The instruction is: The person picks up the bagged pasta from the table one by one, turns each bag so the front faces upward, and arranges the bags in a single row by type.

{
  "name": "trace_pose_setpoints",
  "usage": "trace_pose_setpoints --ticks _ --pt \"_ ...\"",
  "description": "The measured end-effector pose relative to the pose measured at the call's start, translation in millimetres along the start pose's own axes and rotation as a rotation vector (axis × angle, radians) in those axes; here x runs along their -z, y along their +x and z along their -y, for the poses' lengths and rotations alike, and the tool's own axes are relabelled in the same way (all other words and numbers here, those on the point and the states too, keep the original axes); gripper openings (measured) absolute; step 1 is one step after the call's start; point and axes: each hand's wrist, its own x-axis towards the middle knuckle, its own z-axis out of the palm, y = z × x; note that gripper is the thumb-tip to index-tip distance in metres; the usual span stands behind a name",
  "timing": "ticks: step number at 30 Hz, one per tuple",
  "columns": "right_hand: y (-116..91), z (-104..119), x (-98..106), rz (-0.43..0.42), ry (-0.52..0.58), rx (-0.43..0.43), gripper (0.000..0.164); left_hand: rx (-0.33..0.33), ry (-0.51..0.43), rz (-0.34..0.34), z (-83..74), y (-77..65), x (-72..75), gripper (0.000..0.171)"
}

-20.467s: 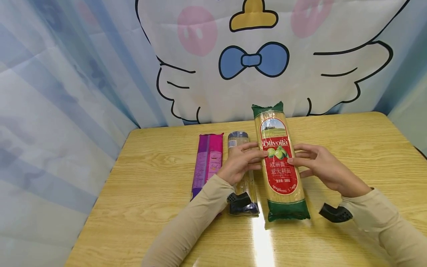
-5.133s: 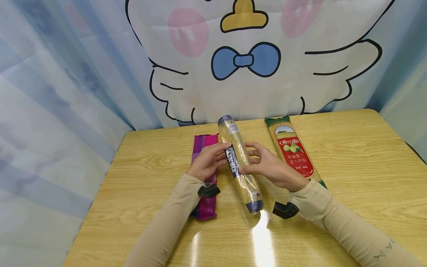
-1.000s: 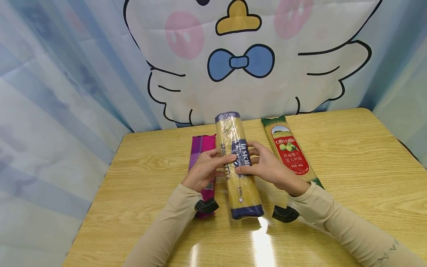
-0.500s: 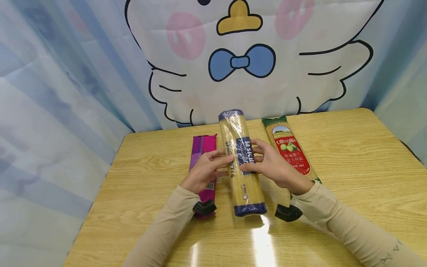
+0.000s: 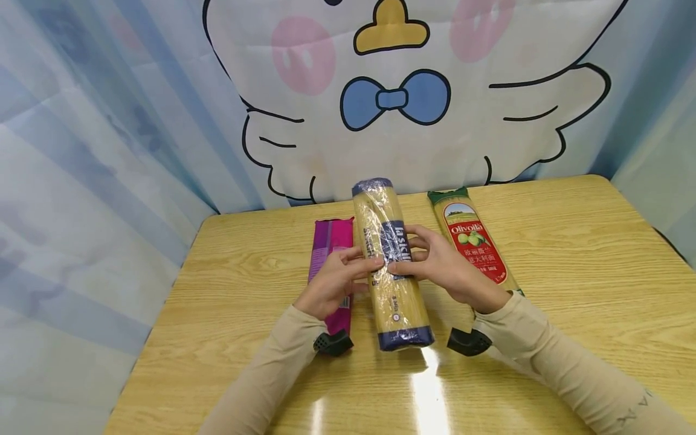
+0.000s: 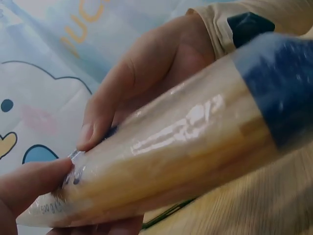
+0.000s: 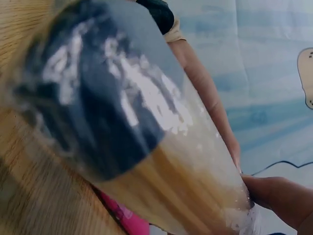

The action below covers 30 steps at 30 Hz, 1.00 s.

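Observation:
Both hands hold a clear pack of spaghetti (image 5: 401, 305) with dark blue ends, tilted above the table, its label facing up. My left hand (image 5: 338, 281) grips its left edge, thumb on the front. On the right edge, my right hand (image 5: 448, 269) grips with the thumb near the blue label and fingers behind. The pack's long side fills much of the left wrist view, where the right hand's thumb also presses on it. In the right wrist view its blue end (image 7: 98, 98) looms close.
A purple and pink packet (image 5: 341, 235) lies on the wooden table (image 5: 244, 272), partly under the left hand. To the right lies a green-ended Olivoilà spaghetti pack (image 5: 472, 238), its lower end behind the right wrist. A cartoon curtain (image 5: 413, 157) hangs behind the table.
Earlier the hands held the Olivoilà pack, which now lies on the right. The blue-ended spaghetti pack was picked up and rolled until its front label showed; lately it has shifted only slightly.

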Motion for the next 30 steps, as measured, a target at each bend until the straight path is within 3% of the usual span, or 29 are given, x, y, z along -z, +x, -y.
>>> trace_pose_setpoints --ticks 11,20,30 --pt "-2 -3 9 0.022 -0.114 -0.05 0.078 -0.001 -0.051 0.001 1.1 -5.1 -0.4 0.048" --pt "-1 -8 11 0.031 -0.071 -0.047 0.076 0.014 -0.091 0.008 0.4 -3.0 0.9 0.049" --pt "1 -9 12 0.005 -0.072 -0.055 0.077 0.016 -0.065 0.004 0.6 1.0 3.1 0.048"
